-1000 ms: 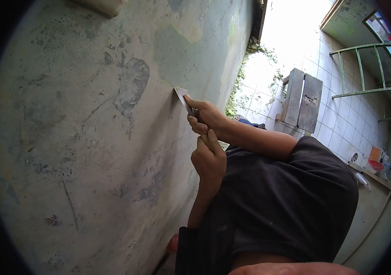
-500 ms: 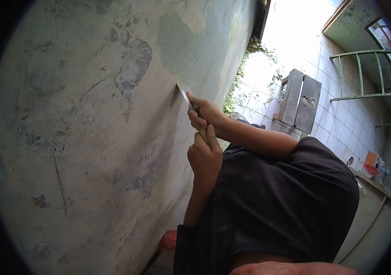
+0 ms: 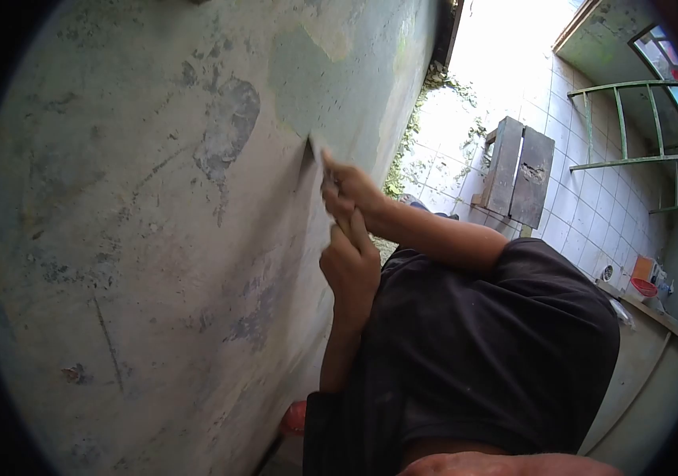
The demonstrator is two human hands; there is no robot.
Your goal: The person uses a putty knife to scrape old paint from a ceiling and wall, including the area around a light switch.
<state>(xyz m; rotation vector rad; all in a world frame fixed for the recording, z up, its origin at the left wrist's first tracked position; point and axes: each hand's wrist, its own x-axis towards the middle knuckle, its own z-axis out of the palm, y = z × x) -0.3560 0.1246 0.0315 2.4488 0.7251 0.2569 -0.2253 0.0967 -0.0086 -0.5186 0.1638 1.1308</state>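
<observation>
A scraper with a flat metal blade [image 3: 317, 151] has its edge against the old painted wall [image 3: 156, 262], at the lower border of a pale green patch [image 3: 307, 87]. My right hand [image 3: 348, 190] is closed around it just behind the blade. Directly below, my left hand [image 3: 351, 262] is closed at the tail end of the scraper, touching the right hand. The fingers of both hands cover the handle. Dark stains and scratches mark the wall around the blade.
A worn wooden bench [image 3: 518, 170] stands on the white tiled floor [image 3: 573, 194], with scattered leaves [image 3: 450, 87] near it. Green metal rails [image 3: 621, 127] are at right. A red basket [image 3: 643, 287] sits on a ledge, and a red object [image 3: 297, 416] is low beside the wall.
The blade has tilted more upright against the wall, its tip slightly higher. Both hands have moved a little up and left, and the view has shifted slightly.
</observation>
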